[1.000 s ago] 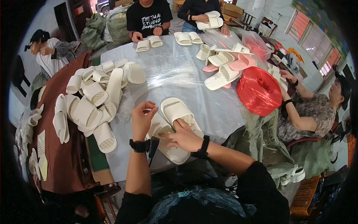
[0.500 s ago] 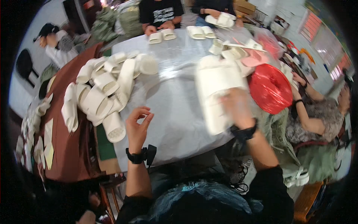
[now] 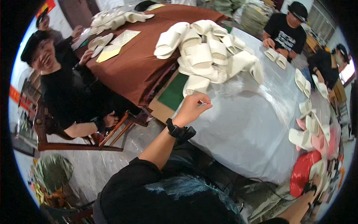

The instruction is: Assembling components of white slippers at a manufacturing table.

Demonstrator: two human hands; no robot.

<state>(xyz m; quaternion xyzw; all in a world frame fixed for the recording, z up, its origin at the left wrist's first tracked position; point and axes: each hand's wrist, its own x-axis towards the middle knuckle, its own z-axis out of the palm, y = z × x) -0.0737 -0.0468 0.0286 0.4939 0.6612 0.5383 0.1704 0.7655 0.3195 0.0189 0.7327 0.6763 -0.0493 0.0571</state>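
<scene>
My left hand [image 3: 192,108] hovers over the near left edge of the table, open and holding nothing, its fingers curled and its thumb apart. Just beyond it rests a cream slide slipper [image 3: 196,84], the nearest of a heap of cream slippers [image 3: 201,58]. Far to the lower right, my right hand [image 3: 317,180] is small and partly hidden at the picture's rim. A cream slipper [image 3: 317,168] is right at it, but its fingers cannot be made out. A roll of red plastic twine [image 3: 301,173] stands beside that hand.
Grey sheeting [image 3: 238,138] covers the table. Cream and pink slippers [image 3: 319,143] lie along its right side. Across the table a person [image 3: 285,33] handles a slipper pair [image 3: 276,58]. Another person sits left on a wooden chair [image 3: 80,146] beside a brown-covered table [image 3: 149,71].
The view has swung left, bringing the brown table and seated person into sight. My right hand, blurred at a pair of cream slippers before, is now at the far right. My left hand remains open.
</scene>
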